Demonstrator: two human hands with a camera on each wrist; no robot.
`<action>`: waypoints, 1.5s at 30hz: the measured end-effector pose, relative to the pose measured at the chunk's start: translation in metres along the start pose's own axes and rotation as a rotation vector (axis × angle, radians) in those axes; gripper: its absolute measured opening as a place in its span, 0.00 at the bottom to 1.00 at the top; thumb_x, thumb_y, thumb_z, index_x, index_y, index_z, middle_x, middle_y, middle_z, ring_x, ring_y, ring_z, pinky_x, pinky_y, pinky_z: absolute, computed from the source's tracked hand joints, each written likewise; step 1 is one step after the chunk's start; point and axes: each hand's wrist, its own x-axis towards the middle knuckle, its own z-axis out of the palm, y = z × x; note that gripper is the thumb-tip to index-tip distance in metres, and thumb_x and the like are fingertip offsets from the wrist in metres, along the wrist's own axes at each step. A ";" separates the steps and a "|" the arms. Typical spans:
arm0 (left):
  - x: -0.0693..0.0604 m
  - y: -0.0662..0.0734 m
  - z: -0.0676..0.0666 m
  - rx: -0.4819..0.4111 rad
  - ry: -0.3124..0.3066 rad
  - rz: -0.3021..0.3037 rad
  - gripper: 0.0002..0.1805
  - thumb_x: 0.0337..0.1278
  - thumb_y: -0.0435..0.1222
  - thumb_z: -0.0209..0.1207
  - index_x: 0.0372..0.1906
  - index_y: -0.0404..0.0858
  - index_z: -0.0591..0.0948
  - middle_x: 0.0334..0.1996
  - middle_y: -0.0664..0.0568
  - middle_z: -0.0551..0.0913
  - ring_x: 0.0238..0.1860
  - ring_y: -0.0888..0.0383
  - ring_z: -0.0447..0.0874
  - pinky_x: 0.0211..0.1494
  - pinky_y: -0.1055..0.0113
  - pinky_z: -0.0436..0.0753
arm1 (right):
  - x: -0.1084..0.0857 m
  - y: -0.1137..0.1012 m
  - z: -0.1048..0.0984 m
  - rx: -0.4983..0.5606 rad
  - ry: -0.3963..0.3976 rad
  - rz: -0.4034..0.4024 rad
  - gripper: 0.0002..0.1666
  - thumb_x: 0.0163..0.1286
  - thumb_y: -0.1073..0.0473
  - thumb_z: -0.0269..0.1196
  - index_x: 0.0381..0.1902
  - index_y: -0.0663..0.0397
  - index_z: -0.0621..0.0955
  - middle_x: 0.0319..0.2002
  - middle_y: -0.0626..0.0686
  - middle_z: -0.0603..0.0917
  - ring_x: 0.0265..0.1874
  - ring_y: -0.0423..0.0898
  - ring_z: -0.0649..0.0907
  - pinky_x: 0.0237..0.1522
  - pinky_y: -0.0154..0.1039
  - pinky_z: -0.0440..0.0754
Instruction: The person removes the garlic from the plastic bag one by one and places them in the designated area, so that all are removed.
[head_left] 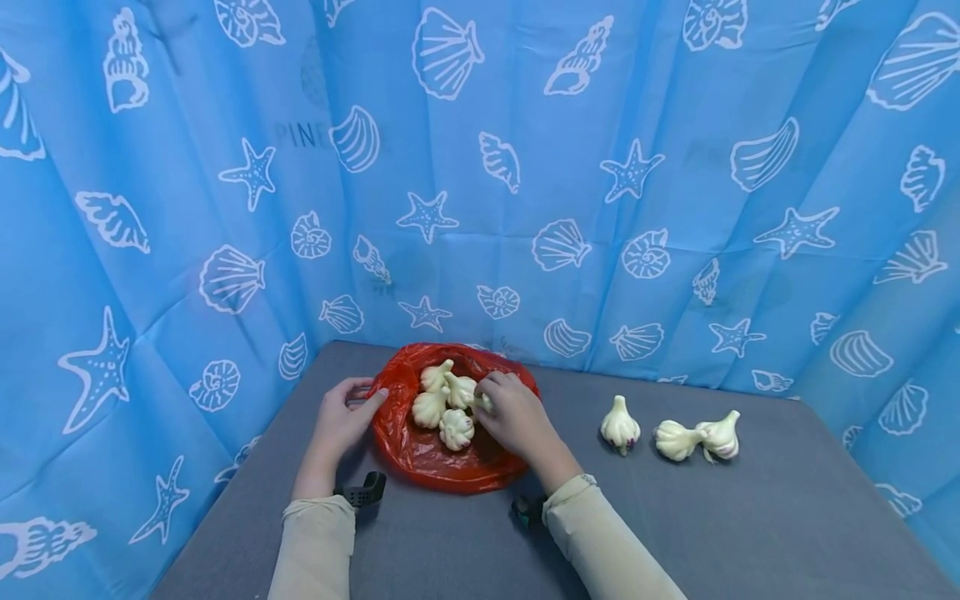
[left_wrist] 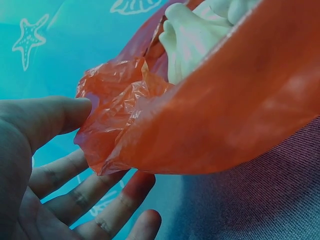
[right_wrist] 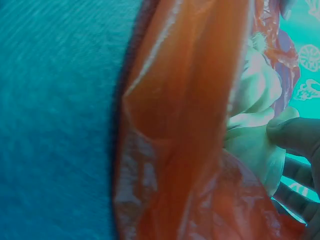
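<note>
A red plastic bag (head_left: 450, 482) lies with its mouth spread wide, and several pale garlic bulbs (head_left: 456, 430) are heaped inside it. At the bag's left rim, my left hand (head_left: 339, 427) pinches the crumpled plastic between thumb and fingers, as the left wrist view also shows. My right hand (head_left: 519, 418) reaches over the right side of the bag and grips a garlic bulb (right_wrist: 257, 152) at the edge of the heap. The thumb lies on that bulb, while the hand's back hides much of it in the head view.
To the right of the bag, one garlic bulb (head_left: 620, 427) stands alone on the grey table (head_left: 712, 525). Farther right, two more bulbs (head_left: 677, 440) lie touching each other. A blue curtain (head_left: 480, 192) with white shell prints hangs behind the table and along its sides.
</note>
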 end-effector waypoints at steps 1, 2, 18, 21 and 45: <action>0.000 0.000 0.000 0.000 0.002 0.000 0.30 0.74 0.50 0.62 0.70 0.36 0.76 0.64 0.35 0.81 0.61 0.41 0.85 0.64 0.46 0.86 | 0.000 0.000 -0.001 -0.002 0.005 -0.001 0.10 0.67 0.57 0.75 0.44 0.47 0.86 0.45 0.48 0.86 0.45 0.46 0.82 0.49 0.44 0.87; 0.000 0.000 0.000 0.000 0.002 0.000 0.30 0.74 0.50 0.62 0.70 0.36 0.76 0.64 0.35 0.81 0.61 0.40 0.85 0.64 0.46 0.86 | 0.000 -0.001 -0.002 -0.003 0.013 -0.002 0.09 0.68 0.57 0.75 0.44 0.46 0.86 0.45 0.47 0.86 0.45 0.46 0.82 0.49 0.43 0.87; 0.000 0.001 0.003 0.012 -0.008 0.000 0.31 0.74 0.51 0.62 0.71 0.36 0.76 0.64 0.35 0.81 0.61 0.40 0.84 0.65 0.45 0.86 | -0.013 -0.015 -0.028 0.159 0.117 -0.060 0.11 0.74 0.54 0.71 0.50 0.45 0.84 0.48 0.46 0.86 0.49 0.45 0.80 0.50 0.44 0.86; -0.001 0.002 0.002 0.007 -0.005 0.001 0.31 0.74 0.51 0.62 0.71 0.36 0.76 0.64 0.35 0.81 0.61 0.40 0.84 0.65 0.45 0.86 | -0.016 -0.018 -0.034 0.249 0.135 -0.071 0.10 0.74 0.54 0.71 0.50 0.46 0.83 0.47 0.45 0.85 0.47 0.43 0.79 0.48 0.43 0.83; 0.000 0.000 0.001 0.007 -0.009 -0.001 0.32 0.75 0.51 0.62 0.72 0.35 0.75 0.65 0.35 0.80 0.62 0.40 0.84 0.65 0.45 0.85 | -0.044 0.003 -0.059 0.475 0.195 -0.010 0.11 0.73 0.60 0.71 0.51 0.51 0.85 0.49 0.48 0.86 0.49 0.44 0.85 0.51 0.48 0.90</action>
